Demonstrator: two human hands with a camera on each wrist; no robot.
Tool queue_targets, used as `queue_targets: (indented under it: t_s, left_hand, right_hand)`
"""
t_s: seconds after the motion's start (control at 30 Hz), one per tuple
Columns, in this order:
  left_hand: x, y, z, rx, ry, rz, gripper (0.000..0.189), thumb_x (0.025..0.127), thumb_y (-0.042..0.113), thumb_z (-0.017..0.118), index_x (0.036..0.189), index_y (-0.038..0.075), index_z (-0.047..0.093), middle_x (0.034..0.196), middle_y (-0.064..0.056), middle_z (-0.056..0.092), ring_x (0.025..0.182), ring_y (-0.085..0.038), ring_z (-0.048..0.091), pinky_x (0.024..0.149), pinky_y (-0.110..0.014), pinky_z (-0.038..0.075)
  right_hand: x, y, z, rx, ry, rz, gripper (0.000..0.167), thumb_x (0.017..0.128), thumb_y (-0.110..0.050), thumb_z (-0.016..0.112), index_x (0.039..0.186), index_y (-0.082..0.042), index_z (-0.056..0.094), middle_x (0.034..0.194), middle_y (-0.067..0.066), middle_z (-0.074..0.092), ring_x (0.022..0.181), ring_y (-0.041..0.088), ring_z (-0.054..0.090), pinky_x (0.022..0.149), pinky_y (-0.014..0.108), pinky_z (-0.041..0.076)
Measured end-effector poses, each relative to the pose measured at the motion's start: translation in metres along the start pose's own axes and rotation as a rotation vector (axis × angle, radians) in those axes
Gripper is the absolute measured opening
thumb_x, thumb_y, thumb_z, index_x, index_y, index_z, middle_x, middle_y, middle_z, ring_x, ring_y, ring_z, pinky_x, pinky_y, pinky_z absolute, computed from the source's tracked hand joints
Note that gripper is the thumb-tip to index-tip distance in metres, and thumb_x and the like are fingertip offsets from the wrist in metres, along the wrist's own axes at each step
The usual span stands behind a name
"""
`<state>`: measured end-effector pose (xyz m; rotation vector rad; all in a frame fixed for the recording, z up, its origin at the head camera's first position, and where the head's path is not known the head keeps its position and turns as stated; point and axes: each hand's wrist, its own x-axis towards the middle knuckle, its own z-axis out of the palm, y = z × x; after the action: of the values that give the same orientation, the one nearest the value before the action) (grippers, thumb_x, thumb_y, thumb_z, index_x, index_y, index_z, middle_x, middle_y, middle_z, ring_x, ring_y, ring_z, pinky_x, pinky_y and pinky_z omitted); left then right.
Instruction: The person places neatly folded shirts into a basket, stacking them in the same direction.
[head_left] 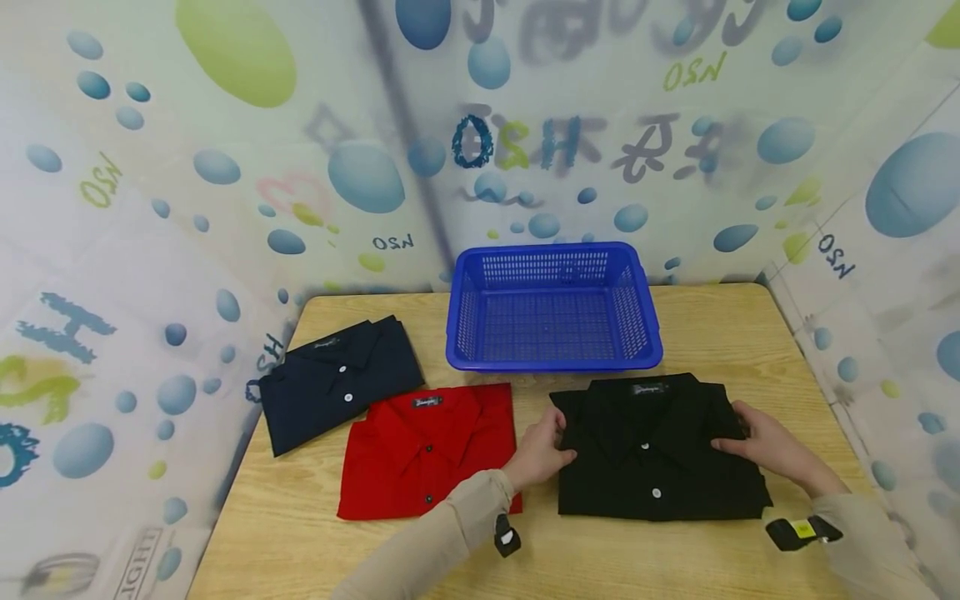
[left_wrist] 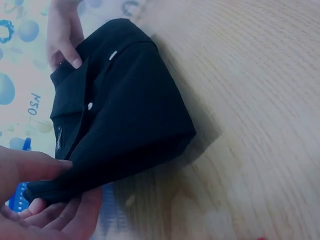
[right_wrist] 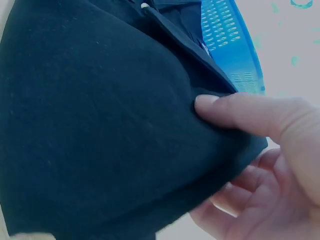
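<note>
A folded black shirt (head_left: 660, 458) with white buttons lies at the right of the table, its collar toward the back. My left hand (head_left: 538, 448) grips its left edge, thumb on top and fingers underneath, as the left wrist view shows at the shirt's (left_wrist: 135, 95) corner. On the opposite edge my right hand (head_left: 768, 446) pinches the cloth; in the right wrist view the thumb of that hand (right_wrist: 295, 145) presses the top of the fabric (right_wrist: 100, 115) with the fingers below. The shirt's edge looks lifted off the table in the left wrist view.
Behind the black shirt stands a blue plastic basket (head_left: 555, 365) with perforated walls. A folded red shirt (head_left: 427, 450) lies left of my left hand, and a folded navy shirt (head_left: 341, 383) lies at an angle farther left. Patterned sheeting (head_left: 525, 167) encloses the wooden table (head_left: 277, 533).
</note>
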<state>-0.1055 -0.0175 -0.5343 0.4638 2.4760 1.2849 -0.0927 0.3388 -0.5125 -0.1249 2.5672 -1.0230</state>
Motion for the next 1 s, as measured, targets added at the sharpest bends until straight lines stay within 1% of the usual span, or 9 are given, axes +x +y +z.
queue_targets:
  t_s: [0.13,0.23,0.3,0.37,0.47,0.53,0.7,0.8,1.0]
  left_hand:
    - [-0.004,0.002,-0.006,-0.054,-0.013,0.014,0.04,0.08,0.0,0.074,0.098,0.01,0.039,0.07,0.001,0.043,0.066,-0.011,0.041,0.057,-0.022,0.034]
    - [-0.007,0.003,-0.011,-0.085,-0.027,0.028,0.04,0.081,-0.003,0.073,0.098,0.008,0.039,0.078,-0.002,0.048,0.071,-0.012,0.048,0.06,-0.022,0.039]
    - [-0.009,0.004,-0.015,-0.083,-0.031,0.033,0.04,0.081,-0.003,0.072,0.098,0.009,0.039,0.085,-0.004,0.052,0.073,-0.013,0.053,0.062,-0.023,0.044]
    - [-0.011,0.004,-0.019,-0.069,-0.026,0.047,0.04,0.081,-0.003,0.072,0.098,0.009,0.039,0.092,-0.007,0.057,0.076,-0.015,0.06,0.064,-0.023,0.048]
    - [-0.013,0.003,-0.023,-0.051,-0.015,0.074,0.04,0.081,-0.004,0.072,0.098,0.01,0.039,0.097,-0.012,0.061,0.077,-0.018,0.065,0.067,-0.024,0.051]
    - [-0.015,0.004,-0.026,-0.043,-0.006,0.099,0.04,0.082,-0.004,0.072,0.098,0.01,0.039,0.099,-0.014,0.063,0.078,-0.018,0.066,0.068,-0.024,0.052]
    - [-0.022,0.008,-0.034,-0.056,-0.01,0.13,0.039,0.083,-0.005,0.071,0.099,0.01,0.039,0.105,-0.015,0.062,0.075,-0.014,0.065,0.068,-0.022,0.052]
    - [-0.026,0.01,-0.039,-0.07,-0.012,0.135,0.038,0.084,-0.005,0.07,0.1,0.01,0.038,0.105,-0.016,0.063,0.075,-0.012,0.066,0.067,-0.021,0.052]
    - [-0.032,0.015,-0.05,-0.08,0.002,0.18,0.038,0.084,-0.006,0.069,0.102,0.008,0.039,0.101,-0.015,0.064,0.076,-0.011,0.066,0.071,-0.021,0.053]
  right_hand:
    - [-0.004,-0.003,-0.002,0.002,-0.001,-0.028,0.085,0.087,-0.022,0.071,0.133,0.03,0.021,0.131,0.051,0.029,0.115,0.065,0.037,0.089,0.067,0.039]
    - [-0.006,-0.005,-0.002,0.012,0.007,-0.064,0.078,0.087,-0.02,0.072,0.131,0.027,0.029,0.126,0.047,0.041,0.111,0.06,0.045,0.086,0.064,0.043]
    - [-0.007,-0.007,-0.002,0.023,0.015,-0.097,0.069,0.087,-0.02,0.072,0.129,0.022,0.037,0.12,0.038,0.052,0.106,0.051,0.054,0.083,0.055,0.049]
    - [-0.008,-0.008,-0.002,0.044,0.026,-0.138,0.057,0.087,-0.017,0.073,0.125,0.016,0.045,0.113,0.028,0.06,0.1,0.032,0.062,0.078,0.042,0.053]
    - [-0.009,-0.011,-0.003,0.06,0.036,-0.171,0.048,0.087,-0.014,0.073,0.122,0.009,0.05,0.11,0.017,0.063,0.092,0.008,0.061,0.07,0.027,0.052]
    - [-0.01,-0.013,-0.004,0.061,0.041,-0.184,0.047,0.086,-0.012,0.073,0.122,0.009,0.05,0.11,0.017,0.064,0.089,-0.001,0.058,0.069,0.024,0.051]
    - [-0.012,-0.02,-0.006,0.042,0.057,-0.22,0.047,0.085,-0.01,0.074,0.121,0.008,0.051,0.109,0.018,0.065,0.089,-0.003,0.058,0.069,0.024,0.052]
    - [-0.014,-0.025,-0.007,0.046,0.064,-0.239,0.044,0.085,-0.009,0.074,0.119,0.006,0.052,0.106,0.018,0.066,0.088,-0.003,0.059,0.066,0.024,0.052]
    - [-0.016,-0.039,-0.013,0.047,0.078,-0.237,0.041,0.086,-0.012,0.073,0.118,0.004,0.053,0.107,0.018,0.065,0.083,0.001,0.061,0.063,0.026,0.052]
